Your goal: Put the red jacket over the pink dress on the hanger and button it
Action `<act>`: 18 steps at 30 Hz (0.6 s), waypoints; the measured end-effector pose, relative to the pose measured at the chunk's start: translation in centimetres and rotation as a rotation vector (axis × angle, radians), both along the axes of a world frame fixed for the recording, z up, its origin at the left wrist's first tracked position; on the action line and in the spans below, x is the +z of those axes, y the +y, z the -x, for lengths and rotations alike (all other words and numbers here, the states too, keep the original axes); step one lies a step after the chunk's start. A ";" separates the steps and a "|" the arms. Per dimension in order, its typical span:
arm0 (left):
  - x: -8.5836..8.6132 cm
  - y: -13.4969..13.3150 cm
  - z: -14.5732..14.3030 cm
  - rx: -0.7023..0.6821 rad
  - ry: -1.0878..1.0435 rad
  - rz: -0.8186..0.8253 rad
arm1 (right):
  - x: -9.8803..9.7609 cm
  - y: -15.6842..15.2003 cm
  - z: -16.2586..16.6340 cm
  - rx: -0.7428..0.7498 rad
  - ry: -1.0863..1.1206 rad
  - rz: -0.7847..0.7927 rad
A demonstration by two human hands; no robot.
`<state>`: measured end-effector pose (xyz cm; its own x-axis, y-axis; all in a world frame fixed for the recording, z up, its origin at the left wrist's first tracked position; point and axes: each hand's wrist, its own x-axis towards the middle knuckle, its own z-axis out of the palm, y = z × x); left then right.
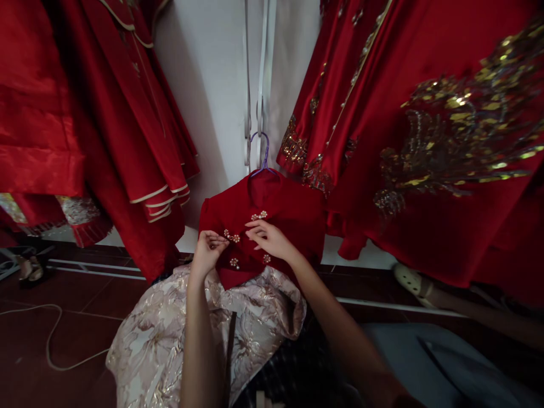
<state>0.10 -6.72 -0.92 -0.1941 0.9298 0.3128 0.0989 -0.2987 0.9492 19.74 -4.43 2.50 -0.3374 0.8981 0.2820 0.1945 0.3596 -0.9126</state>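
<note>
A short red jacket point(293, 209) hangs in front of me from a purple wire hanger point(266, 154). Flower-shaped, pearly clasps point(259, 215) run down its front. Thumb and fingers of my left hand point(208, 249) are pinched together at the lower edge of a jewelled clasp point(232, 236) on the jacket's left side. Over the right half of the front, my right hand point(270, 238) has its fingers stretched out, just below the top clasp; nothing shows in it. A pale pink brocade garment point(153, 340) with a floral pattern bunches under the jacket and my left forearm.
Long red garments point(127, 113) hang on the left; others, with gold sequins point(459, 130), hang on the right. White metal bars point(262, 68) stand behind the hanger. A pale cable point(55, 362) lies on the dark tiled floor. A light-coloured clog point(410, 280) shows at right.
</note>
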 end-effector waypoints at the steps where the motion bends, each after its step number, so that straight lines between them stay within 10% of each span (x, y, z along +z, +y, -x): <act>1: 0.3 -0.5 0.3 -0.060 0.067 0.016 | 0.4 -0.6 -1.3 0.012 -0.010 -0.007; 6: 1.3 -2.6 0.5 -0.434 0.532 0.065 | 1.2 -3.5 -6.6 0.019 -0.116 0.015; 18: 0.0 -1.3 -0.8 -0.321 0.816 0.044 | -5.0 -2.1 -5.7 -0.124 -0.460 -0.002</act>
<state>0.92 -8.06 -0.92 0.3477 0.9154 0.2027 0.6695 -0.3938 0.6298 25.40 -6.52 -2.54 -0.3184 0.9390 0.1302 0.6200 0.3102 -0.7207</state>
